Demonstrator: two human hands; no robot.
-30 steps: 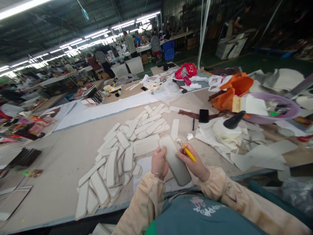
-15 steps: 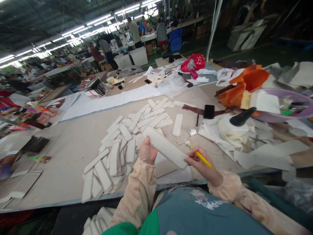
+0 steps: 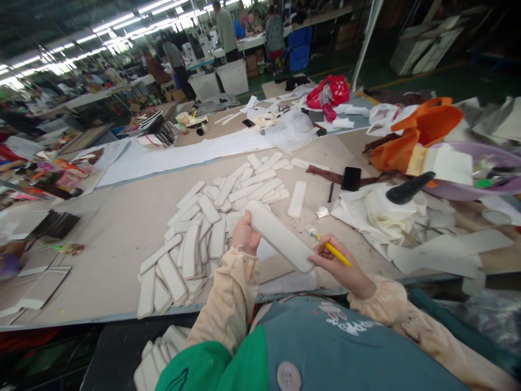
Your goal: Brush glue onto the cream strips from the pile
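A long off-white padded strip with rounded ends (image 3: 280,236) is held slantwise over the table's front part. My left hand (image 3: 246,234) grips its upper left end. At the lower right end, the fingers of my right hand (image 3: 336,260) touch the strip. A yellow-handled tool (image 3: 338,254) with a whitish tip is also gripped in that hand; the tip looks like a small brush, pointing up left. To the left lies a heap of similar strips (image 3: 191,252), and a single strip (image 3: 297,199) rests apart beyond my hands.
On the right are a black phone (image 3: 350,178), a white container with a black nozzle (image 3: 391,203), scissors (image 3: 429,227), an orange bag (image 3: 415,136) and a purple basin (image 3: 456,187). More strips (image 3: 158,353) sit below the table edge. Several people work far back.
The camera view has tilted downward, so the background sits higher in the picture. Both hands keep hold of the strip, and the yellow-handled tool stays in my right hand.
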